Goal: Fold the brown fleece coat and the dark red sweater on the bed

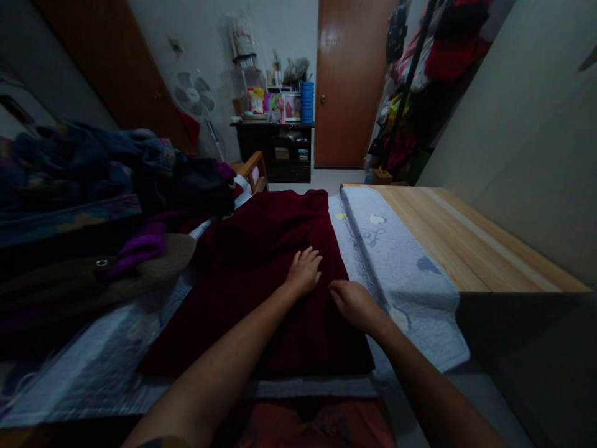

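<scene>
A dark red garment (280, 336) lies spread over a pale patterned bed cover (396, 236). My left hand (304, 271) rests on the middle of the garment, palm down with its fingers apart. At the garment's right edge is my right hand (353, 303), its fingers curled and pressed together on the cloth's edge. The garment's lower edge runs close to the front of the bed, and its surface shows soft folds toward the far left.
Heaped clothes (93, 180) cover the left side. To the right is a wooden board (448, 236) beside the wall. Further back stand a fan (194, 93), a black shelf (275, 149) with items and a brown door (349, 81). Clothes (450, 56) hang at the upper right.
</scene>
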`<state>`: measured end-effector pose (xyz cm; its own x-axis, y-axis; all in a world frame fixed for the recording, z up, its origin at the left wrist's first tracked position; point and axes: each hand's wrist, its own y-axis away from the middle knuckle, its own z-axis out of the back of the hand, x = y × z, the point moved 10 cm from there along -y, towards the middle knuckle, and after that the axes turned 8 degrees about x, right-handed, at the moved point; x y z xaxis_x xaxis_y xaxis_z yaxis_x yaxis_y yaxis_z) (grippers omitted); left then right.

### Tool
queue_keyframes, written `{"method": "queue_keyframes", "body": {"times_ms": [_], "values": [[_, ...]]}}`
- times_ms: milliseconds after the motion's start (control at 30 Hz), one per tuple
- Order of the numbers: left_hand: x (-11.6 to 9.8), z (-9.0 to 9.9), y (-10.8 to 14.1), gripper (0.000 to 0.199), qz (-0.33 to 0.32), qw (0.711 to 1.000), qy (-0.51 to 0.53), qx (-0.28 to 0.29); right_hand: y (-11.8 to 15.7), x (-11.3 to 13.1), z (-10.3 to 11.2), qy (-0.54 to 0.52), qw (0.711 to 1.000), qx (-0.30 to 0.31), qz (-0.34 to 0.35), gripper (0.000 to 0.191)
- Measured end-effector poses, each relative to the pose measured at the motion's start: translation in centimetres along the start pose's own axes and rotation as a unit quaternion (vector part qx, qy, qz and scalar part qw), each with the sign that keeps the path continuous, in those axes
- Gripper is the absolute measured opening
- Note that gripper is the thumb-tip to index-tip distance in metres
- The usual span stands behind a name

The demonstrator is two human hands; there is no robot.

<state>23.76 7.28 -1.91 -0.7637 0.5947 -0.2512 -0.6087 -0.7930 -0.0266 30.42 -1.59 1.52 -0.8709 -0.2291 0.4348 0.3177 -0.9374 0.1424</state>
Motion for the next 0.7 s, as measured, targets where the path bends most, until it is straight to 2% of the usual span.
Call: {"method": "queue_keyframes", "body": {"times_ms": [67, 133, 200, 300, 400, 500, 600, 700], "values": [[0.2, -0.9, 0.2, 0.045, -0.006, 1.0, 0.023, 0.02, -2.5, -0.6, 2.6, -0.017, 0.998, -0.063, 0.011, 0.032], [0.4, -1.1, 0.4, 0.043, -0.013, 0.998, 0.058, 0.014, -5.4, -1.2, 4.4, -0.034, 0.991, -0.129, 0.033, 0.038], [0.6, -0.5, 0.4, 0.032, -0.026, 0.994, 0.107, -0.007, -8.4, -2.0, 5.0, -0.041, 0.983, -0.177, 0.041, 0.045], [1.7, 0.9, 0.4, 0.017, -0.029, 0.982, 0.185, -0.035, -12.3, -3.7, 4.6, -0.034, 0.976, -0.217, 0.002, 0.054], [3.7, 3.3, 0.3, 0.017, 0.001, 0.974, 0.206, -0.093, -14.7, -5.0, 2.7, -0.001, 0.978, -0.2, -0.055, 0.052], [5.1, 5.5, -0.2, 0.022, 0.016, 0.972, 0.183, -0.15, -15.6, -5.1, 0.6, 0.048, 0.982, -0.16, -0.083, 0.049], [5.9, 6.2, -1.9, 0.027, 0.02, 0.97, 0.175, -0.165, -15.6, -4.8, -0.7, 0.081, 0.982, -0.141, -0.1, 0.053], [6.0, 6.1, -4.4, 0.033, 0.023, 0.978, 0.141, -0.151, -15.4, -4.5, -1.0, 0.089, 0.982, -0.134, -0.101, 0.055]]}}
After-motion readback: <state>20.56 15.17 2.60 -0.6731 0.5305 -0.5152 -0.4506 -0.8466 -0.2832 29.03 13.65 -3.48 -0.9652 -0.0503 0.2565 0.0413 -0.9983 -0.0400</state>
